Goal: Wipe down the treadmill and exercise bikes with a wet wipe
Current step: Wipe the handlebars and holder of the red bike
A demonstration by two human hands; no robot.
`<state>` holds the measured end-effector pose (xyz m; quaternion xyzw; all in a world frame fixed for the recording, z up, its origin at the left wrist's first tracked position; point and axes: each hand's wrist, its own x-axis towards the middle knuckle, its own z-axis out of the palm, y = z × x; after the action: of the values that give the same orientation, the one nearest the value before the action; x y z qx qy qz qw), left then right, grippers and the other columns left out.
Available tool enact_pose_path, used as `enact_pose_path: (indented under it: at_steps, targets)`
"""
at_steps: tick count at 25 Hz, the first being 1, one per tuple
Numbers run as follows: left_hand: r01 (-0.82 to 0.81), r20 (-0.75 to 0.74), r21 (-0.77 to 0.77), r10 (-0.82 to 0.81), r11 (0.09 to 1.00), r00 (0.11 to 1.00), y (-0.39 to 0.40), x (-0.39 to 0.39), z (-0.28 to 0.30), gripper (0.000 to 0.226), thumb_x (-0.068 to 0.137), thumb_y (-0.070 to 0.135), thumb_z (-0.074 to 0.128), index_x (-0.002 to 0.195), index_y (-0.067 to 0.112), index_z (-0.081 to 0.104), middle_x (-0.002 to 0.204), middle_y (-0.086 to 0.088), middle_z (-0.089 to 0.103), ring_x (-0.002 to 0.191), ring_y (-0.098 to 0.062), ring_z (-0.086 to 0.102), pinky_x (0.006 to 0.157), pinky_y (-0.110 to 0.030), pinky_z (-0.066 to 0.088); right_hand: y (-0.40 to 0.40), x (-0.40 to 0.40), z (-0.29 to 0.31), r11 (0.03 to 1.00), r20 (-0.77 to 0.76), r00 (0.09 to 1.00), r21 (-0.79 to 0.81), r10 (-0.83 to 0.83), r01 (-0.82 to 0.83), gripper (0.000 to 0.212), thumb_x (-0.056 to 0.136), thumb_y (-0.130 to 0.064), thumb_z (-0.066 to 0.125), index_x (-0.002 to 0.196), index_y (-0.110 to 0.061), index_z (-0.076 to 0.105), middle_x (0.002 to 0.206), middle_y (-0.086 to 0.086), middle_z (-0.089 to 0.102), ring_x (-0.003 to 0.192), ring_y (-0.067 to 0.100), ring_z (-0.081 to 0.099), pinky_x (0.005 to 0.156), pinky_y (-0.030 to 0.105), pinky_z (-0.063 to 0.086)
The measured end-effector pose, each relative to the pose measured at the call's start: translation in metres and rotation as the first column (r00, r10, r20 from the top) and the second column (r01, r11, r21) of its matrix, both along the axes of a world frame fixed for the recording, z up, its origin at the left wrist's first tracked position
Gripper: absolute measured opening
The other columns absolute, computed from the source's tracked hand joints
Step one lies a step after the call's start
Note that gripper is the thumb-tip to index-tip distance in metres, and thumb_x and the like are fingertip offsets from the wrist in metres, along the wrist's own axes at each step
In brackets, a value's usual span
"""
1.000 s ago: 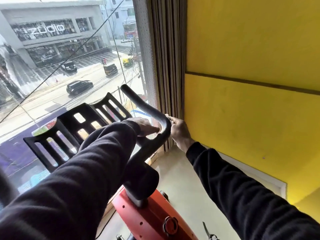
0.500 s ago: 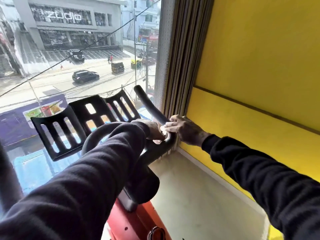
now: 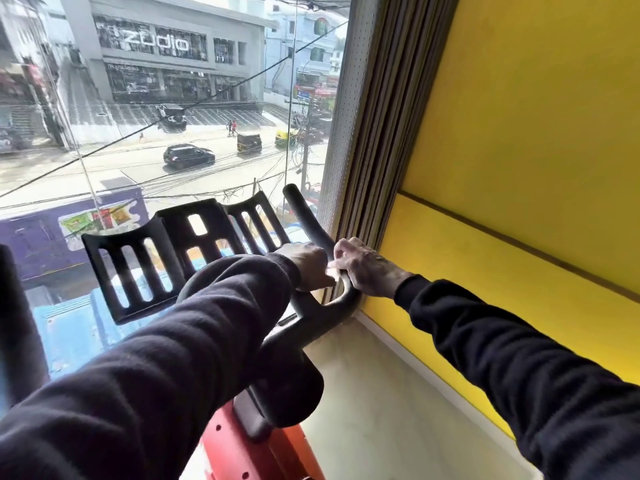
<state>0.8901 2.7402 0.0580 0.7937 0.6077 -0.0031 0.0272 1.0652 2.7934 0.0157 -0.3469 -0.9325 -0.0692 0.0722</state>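
Two hands meet at the right bend of one black handlebar (image 3: 311,311) on one exercise bike (image 3: 249,455). The right hand (image 3: 367,268) curls its fingers around the bar there, and the left hand (image 3: 308,268), just left of it, pinches one white wet wipe (image 3: 331,271) against the bar. One black slotted tray (image 3: 180,251) sits left of that bend.

Person, head view. Both arms in long dark sleeves, near-black with a navy cast. Left sleeve (image 3: 166,368): soft knit or fleece texture, slightly fuzzy surface, broad folds along the forearm, ribbed cuff closing at the wrist. Right sleeve (image 3: 512,358): same fabric and colour, creases near the elbow, cuff snug at the wrist. Left hand (image 3: 310,268) and right hand (image 3: 367,268) bare beyond the cuffs; no gloves, rings or watch visible. No logos or markings visible on either sleeve.
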Motion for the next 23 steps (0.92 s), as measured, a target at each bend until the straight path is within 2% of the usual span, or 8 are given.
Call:
enact_pose_path:
  at_steps: [3,6,8,10,13,17,19,23]
  targets:
    - [0.102,-0.06,0.176,-0.093,0.979,0.994,0.011,-0.027,0.002,0.035,0.088,0.058,0.054,0.092,0.026,0.068,0.1,0.008,0.063,0.098,-0.016,0.054,0.093,-0.036,0.038,0.0,0.014,0.005,0.996,-0.008,0.998,-0.072,0.055,-0.056,0.022,0.092,-0.011,0.059,0.107,-0.017,0.074,0.105,-0.004,0.051,0.099,0.014,0.048,0.092,0.029,0.045]
    - [0.086,-0.112,0.108,-0.074,0.99,0.991,0.018,-0.037,0.003,0.044,0.089,0.062,0.051,0.095,0.024,0.072,0.101,0.004,0.066,0.107,-0.016,0.053,0.11,-0.04,0.026,0.018,-0.001,0.008,0.995,-0.052,0.997,-0.083,-0.057,0.053,0.024,0.093,-0.013,0.062,0.109,-0.028,0.073,0.108,-0.009,0.044,0.104,0.013,0.051,0.1,0.03,0.046]
    - [0.048,-0.118,0.03,-0.044,0.998,0.992,0.02,-0.037,0.005,0.051,0.092,0.063,0.048,0.097,0.019,0.074,0.099,-0.002,0.068,0.106,-0.018,0.053,0.102,-0.038,0.03,0.025,-0.013,0.002,0.992,-0.1,0.988,-0.046,-0.12,0.116,0.022,0.092,-0.017,0.064,0.108,-0.029,0.072,0.107,-0.008,0.044,0.104,0.012,0.048,0.101,0.034,0.046]
    - [0.033,-0.052,0.025,-0.032,0.999,0.998,0.022,-0.041,0.009,0.05,0.092,0.061,0.05,0.097,0.017,0.073,0.1,-0.004,0.067,0.105,-0.019,0.048,0.082,-0.033,0.032,0.023,-0.008,-0.004,0.998,-0.101,0.993,0.037,-0.052,0.056,0.016,0.09,-0.022,0.067,0.104,-0.023,0.073,0.105,-0.005,0.048,0.101,0.011,0.045,0.094,0.033,0.048]
    - [0.036,0.046,0.053,-0.038,0.998,0.998,0.023,-0.047,0.006,0.045,0.093,0.054,0.054,0.103,0.014,0.073,0.105,-0.007,0.066,0.1,-0.019,0.053,0.076,-0.03,0.034,0.018,0.005,-0.001,0.999,-0.086,0.995,0.002,0.04,-0.04,0.014,0.084,-0.028,0.071,0.094,-0.019,0.074,0.104,-0.006,0.051,0.099,0.011,0.047,0.088,0.031,0.05]
    - [0.054,0.04,0.044,-0.056,0.998,0.998,0.033,-0.046,-0.002,0.042,0.088,0.056,0.057,0.096,0.018,0.074,0.1,-0.003,0.068,0.106,-0.018,0.05,0.101,-0.034,0.037,0.033,-0.029,-0.002,0.996,-0.136,0.99,0.07,-0.036,0.046,0.019,0.085,-0.015,0.073,0.104,-0.012,0.073,0.113,0.003,0.055,0.108,0.019,0.052,0.098,0.034,0.049]
    - [0.076,0.005,0.033,-0.076,0.997,0.997,0.036,-0.048,-0.002,0.042,0.088,0.055,0.056,0.096,0.019,0.074,0.103,-0.003,0.068,0.114,-0.016,0.051,0.118,-0.036,0.02,0.034,-0.034,-0.006,0.993,-0.119,0.993,0.113,-0.013,0.026,0.014,0.083,-0.011,0.073,0.097,-0.012,0.075,0.108,0.002,0.058,0.104,0.021,0.053,0.094,0.037,0.051]
    - [0.1,-0.032,0.085,-0.097,0.991,0.995,0.04,-0.051,-0.005,0.046,0.088,0.06,0.055,0.099,0.02,0.074,0.111,-0.003,0.064,0.122,-0.015,0.048,0.122,-0.037,0.006,0.032,-0.014,0.011,0.992,0.095,0.987,0.002,0.128,-0.129,0.004,0.08,-0.019,0.076,0.083,-0.017,0.075,0.094,-0.005,0.054,0.094,0.013,0.048,0.085,0.027,0.049]
